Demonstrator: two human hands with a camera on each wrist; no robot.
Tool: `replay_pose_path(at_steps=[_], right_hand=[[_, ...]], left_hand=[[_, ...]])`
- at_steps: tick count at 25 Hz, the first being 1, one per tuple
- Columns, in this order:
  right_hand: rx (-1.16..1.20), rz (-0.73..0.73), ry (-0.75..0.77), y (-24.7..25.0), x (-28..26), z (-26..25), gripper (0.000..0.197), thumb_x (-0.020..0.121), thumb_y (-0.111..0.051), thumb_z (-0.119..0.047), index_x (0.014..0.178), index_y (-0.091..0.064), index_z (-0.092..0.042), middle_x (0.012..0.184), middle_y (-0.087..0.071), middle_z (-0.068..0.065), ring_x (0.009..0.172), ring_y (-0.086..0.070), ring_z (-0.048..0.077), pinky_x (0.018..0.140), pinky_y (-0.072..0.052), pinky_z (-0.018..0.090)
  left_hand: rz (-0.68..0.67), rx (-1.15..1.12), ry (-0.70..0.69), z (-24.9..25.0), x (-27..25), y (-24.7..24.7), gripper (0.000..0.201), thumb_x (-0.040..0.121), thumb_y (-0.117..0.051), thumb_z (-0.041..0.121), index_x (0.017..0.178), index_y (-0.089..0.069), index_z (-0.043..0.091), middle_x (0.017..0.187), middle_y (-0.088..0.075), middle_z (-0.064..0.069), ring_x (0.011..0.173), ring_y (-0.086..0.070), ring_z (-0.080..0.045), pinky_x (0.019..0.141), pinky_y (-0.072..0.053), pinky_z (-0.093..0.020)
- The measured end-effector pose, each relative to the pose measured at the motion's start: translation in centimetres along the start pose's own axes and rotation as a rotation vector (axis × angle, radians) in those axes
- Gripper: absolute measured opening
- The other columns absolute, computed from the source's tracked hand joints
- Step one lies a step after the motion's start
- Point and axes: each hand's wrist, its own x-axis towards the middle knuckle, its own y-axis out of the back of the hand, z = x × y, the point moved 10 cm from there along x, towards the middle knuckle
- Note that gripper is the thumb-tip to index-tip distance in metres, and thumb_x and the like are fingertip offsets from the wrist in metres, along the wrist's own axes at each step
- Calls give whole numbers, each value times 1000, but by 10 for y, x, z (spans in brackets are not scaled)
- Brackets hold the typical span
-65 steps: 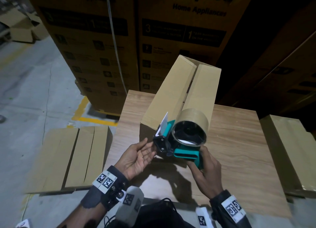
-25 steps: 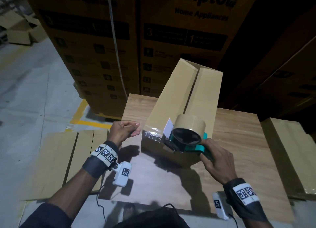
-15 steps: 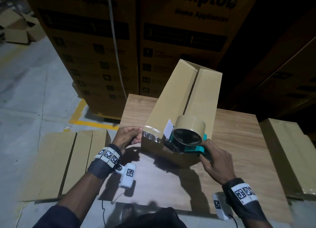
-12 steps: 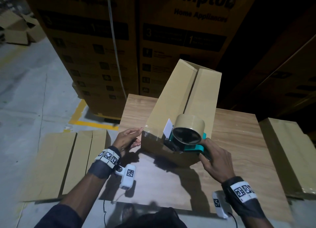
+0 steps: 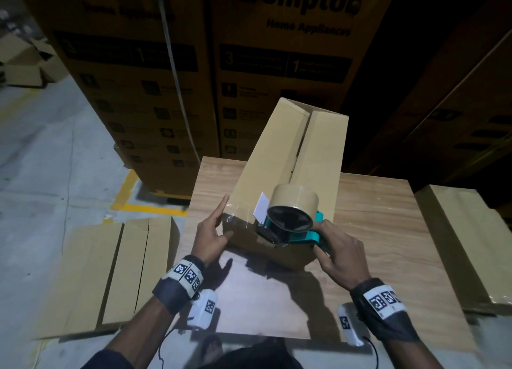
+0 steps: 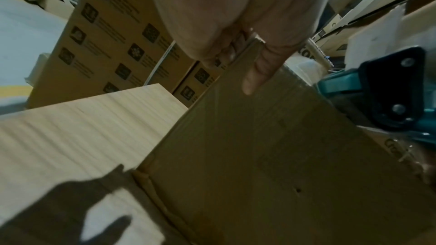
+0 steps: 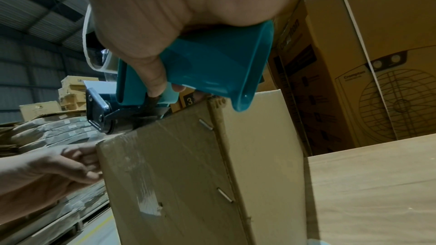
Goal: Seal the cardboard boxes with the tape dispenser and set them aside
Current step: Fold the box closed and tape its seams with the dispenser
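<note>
- Warehouse table (image 5: 388, 230) bears the cardboard box (image 5: 277, 152)
- right hand (image 5: 340, 253) clenches the tape dispenser (image 5: 291, 219)
- left hand (image 5: 210, 233), fingers straight, presses tape beside it; slipping could wrinkle the seal

A wooden table (image 5: 382, 230) carries one long cardboard box (image 5: 277, 158), lying from centre toward twelve o'clock, its far end overhanging.

Dim warehouse light; hard hand shadows fall on the table (image 5: 388, 230), glare near its front, blurred, bending edges.
</note>
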Motion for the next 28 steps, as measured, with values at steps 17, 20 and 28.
replay_pose_path(at_steps=[17,20,28], right_hand=[[-98,-98,28,7,2,2,50,86,-61,-30,133,-51,-41,106,-61,-15,68,-60,12,48,-50,31],[-142,-79,26,37,-20,20,60,82,-80,-22,132,-51,-40,103,-62,-13,64,-61,14,43,-50,35],[-197,-127,-48,66,-68,62,63,80,-81,-22,131,-48,-41,98,-63,-12,68,-64,13,47,-55,38]], left_hand=[[-105,1039,-675,40,-9,-33,93,58,-86,-13,143,-56,12,147,-57,-10,135,-56,-26,117,-32,-45],[-96,1025,-642,37,-7,-28,94,68,-78,-17,151,-49,16,153,-51,-6,141,-49,-22,121,-28,-39],[-87,979,-637,37,-8,-33,88,73,-76,-15,151,-49,16,154,-51,-6,143,-47,-21,121,-25,-41]])
